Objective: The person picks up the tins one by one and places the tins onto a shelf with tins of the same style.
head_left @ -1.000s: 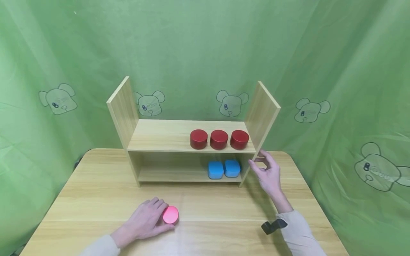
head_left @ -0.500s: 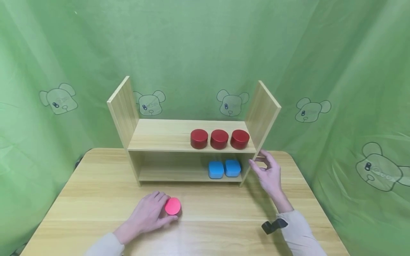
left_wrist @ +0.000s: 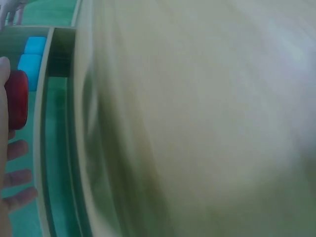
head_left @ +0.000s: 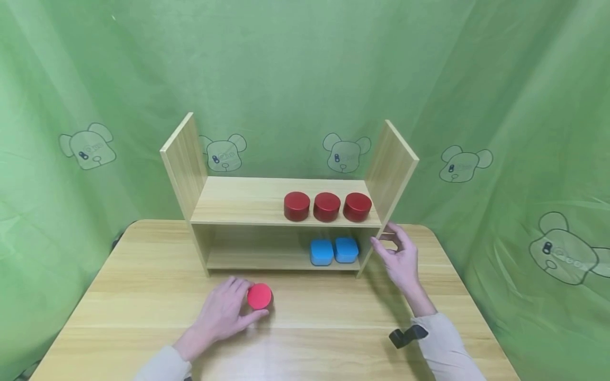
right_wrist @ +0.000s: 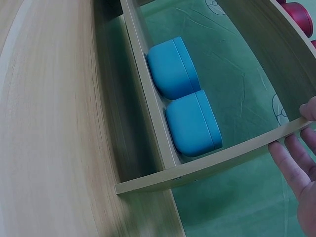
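My left hand holds a round red tin between thumb and fingers, low over the table in front of the shelf's left half. In the left wrist view the tin shows side-on at the left edge, with several fingertips below it. At the right end of the two-tier wooden shelf, my right hand grips the side panel. The right wrist view has the thumb on the panel's inner side and the fingers along its outer side.
Three red tins stand in a row on the upper tier, toward the right. Below them, two blue rounded-square boxes sit side by side on the lower tier. The wooden table extends in front; a green curtain hangs behind.
My left hand has moved the red tin away from me, toward the shelf, and slightly right. The right hand stays on the side panel.
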Action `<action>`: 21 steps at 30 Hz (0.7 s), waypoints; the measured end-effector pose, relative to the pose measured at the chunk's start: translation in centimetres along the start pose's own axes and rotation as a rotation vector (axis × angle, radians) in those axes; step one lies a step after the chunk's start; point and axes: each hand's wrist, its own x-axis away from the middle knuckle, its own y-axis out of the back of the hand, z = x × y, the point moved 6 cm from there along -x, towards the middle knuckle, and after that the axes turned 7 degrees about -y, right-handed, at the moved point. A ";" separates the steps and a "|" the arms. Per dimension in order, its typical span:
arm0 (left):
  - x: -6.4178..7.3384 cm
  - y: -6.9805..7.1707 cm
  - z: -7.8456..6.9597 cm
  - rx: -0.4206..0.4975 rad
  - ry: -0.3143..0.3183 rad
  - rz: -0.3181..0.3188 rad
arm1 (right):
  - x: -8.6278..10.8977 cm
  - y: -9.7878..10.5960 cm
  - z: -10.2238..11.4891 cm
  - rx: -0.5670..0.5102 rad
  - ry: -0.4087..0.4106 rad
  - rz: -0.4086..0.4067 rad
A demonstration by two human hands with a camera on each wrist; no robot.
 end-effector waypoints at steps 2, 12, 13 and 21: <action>-0.3 0.3 0.0 -0.007 0.004 -0.029 | 0.0 0.0 0.0 0.000 0.001 0.000; -2.0 1.8 0.3 0.010 0.100 -0.103 | 0.0 0.0 0.1 0.007 0.002 0.000; -2.1 1.9 0.3 0.009 0.110 -0.111 | 0.0 0.0 0.1 0.006 0.001 0.001; -3.4 3.1 0.4 0.008 0.168 -0.183 | 0.0 -0.1 0.1 0.007 -0.005 0.003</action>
